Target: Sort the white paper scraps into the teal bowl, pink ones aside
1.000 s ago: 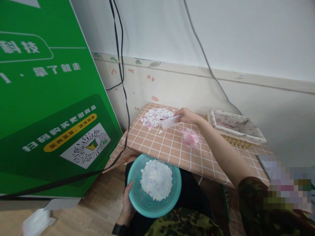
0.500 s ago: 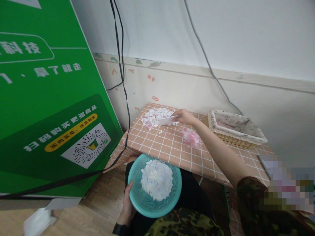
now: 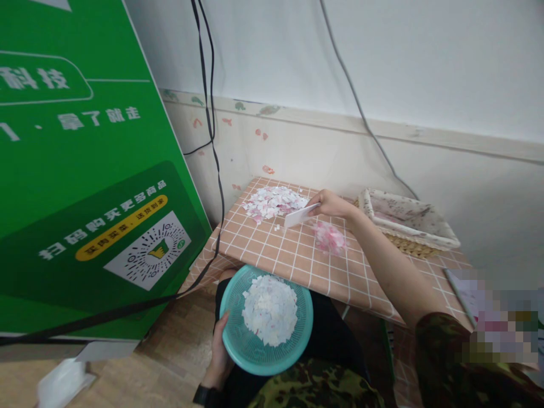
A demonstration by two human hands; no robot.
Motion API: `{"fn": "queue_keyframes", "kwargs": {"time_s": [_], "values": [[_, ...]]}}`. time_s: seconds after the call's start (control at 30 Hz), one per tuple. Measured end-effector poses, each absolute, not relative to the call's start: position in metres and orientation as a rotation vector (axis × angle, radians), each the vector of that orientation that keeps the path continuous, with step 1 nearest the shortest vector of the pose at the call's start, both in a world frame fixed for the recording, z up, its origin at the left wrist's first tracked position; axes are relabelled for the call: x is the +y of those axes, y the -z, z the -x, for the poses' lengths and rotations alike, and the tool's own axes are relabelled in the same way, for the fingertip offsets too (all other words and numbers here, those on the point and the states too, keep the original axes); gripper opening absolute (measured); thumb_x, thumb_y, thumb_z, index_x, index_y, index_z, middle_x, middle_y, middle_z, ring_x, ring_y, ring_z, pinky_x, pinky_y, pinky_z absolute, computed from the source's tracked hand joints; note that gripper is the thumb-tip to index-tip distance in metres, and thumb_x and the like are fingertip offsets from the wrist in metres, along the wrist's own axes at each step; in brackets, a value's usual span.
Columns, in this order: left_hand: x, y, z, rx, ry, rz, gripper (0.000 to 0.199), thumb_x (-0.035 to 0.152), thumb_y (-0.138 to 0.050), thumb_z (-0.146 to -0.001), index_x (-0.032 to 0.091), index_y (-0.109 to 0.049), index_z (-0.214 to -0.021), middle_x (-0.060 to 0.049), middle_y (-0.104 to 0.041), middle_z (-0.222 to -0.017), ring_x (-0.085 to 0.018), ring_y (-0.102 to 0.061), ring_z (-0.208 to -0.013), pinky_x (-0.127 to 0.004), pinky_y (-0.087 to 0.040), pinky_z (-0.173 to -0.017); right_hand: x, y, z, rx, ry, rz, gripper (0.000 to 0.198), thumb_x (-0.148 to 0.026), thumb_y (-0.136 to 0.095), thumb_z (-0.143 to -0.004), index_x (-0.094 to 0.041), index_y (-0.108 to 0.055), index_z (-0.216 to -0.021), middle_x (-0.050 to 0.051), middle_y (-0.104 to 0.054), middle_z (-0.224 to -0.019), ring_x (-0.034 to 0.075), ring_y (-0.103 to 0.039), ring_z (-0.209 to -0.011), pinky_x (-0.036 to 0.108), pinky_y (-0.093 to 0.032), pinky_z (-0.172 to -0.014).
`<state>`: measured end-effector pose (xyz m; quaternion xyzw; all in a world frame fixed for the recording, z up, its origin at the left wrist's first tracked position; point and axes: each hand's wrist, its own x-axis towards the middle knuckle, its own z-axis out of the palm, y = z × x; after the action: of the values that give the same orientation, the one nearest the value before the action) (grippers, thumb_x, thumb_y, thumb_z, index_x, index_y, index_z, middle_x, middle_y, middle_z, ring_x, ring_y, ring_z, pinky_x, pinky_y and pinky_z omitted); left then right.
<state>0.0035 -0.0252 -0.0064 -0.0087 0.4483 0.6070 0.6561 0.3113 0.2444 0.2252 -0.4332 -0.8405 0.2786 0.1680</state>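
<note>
White card [image 3: 298, 216] slightly rightward, pinched in right grip [image 3: 332, 203], left grip [image 3: 220, 351] around teal colander [image 3: 272, 364] rim

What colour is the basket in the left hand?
The basket is turquoise, seen best in the head view.

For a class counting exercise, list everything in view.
Wall: 1, white, behind
Table: 1, brown checks, centre
Scrap pile: 1, white-pink, table's left
Pink pile: 1, pink, table centre
Card: 1, white, by scrap pile
Basket: 1, tan, table's right
Colander: 1, teal, lower middle
Paper heap: 1, whitish, in colander
Sign: 1, green, left
Cables: 3, black and grey, by wall
Floor: 1, brown, below
Baglike item: 1, white, on floor
Pixelated patch: 1, mixed, right
Wristband: 1, black, left wrist
Sleeve: 1, camouflage, lower right
Legs: 2, dark, behind colander
Left hand: 1, bare, on colander
Right hand: 1, bare, holding card
</note>
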Motion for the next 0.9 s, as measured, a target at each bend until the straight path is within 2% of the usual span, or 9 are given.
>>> {"fn": "queue_keyframes", "kwargs": {"time_s": [0.23,0.43,0.63,0.9], "values": [[-0.024,0.000,-0.004,1.027,-1.389,0.012,0.026,0.033,-0.067,-0.066,0.016,-0.073,-0.086,-0.006,-0.075,-0.082,-0.024,-0.067,-0.076,-0.037,-0.048,-0.082,0.232,-0.219,-0.313,-2.311,-0.826,1.210,0.025,-0.023,-0.065,-0.064,-0.014,-0.075,-0.085,0.003,-0.072,-0.076,0.016,-0.062,-0.067,0.023,-0.047,-0.063],[-0.024,0.002,-0.004,1.055,-1.388,0.006,0.026,0.033,-0.068,-0.065,0.015,-0.072,-0.084,-0.006,-0.074,-0.081,-0.025,-0.067,-0.077,-0.040,-0.048,-0.083,0.219,-0.223,-0.323,-2.345,-0.901,1.200,0.023,-0.026,-0.067,-0.066,-0.017,-0.075,-0.085,0.002,-0.072,-0.076,0.017,-0.064,-0.070,0.025,-0.049,-0.065],[-0.024,0.002,-0.004,1.043,-1.405,0.017,0.023,0.032,-0.067,-0.066,0.016,-0.072,-0.081,-0.005,-0.074,-0.076,-0.024,-0.067,-0.076,-0.038,-0.048,-0.081,0.218,-0.219,-0.325,-2.244,-0.704,1.244,0.025,-0.022,-0.065,-0.067,-0.016,-0.074,-0.090,0.005,-0.073,-0.085,0.018,-0.066,-0.077,0.026,-0.050,-0.071],[-0.025,0.004,-0.003,1.032,-1.382,0.023,0.024,0.032,-0.067,-0.066,0.016,-0.072,-0.084,-0.006,-0.074,-0.079,-0.026,-0.067,-0.080,-0.040,-0.047,-0.084,0.210,-0.226,-0.333,-2.292,-0.865,1.237,0.024,-0.026,-0.067,-0.068,-0.016,-0.074,-0.088,0.003,-0.073,-0.080,0.018,-0.066,-0.074,0.025,-0.050,-0.068]]}}
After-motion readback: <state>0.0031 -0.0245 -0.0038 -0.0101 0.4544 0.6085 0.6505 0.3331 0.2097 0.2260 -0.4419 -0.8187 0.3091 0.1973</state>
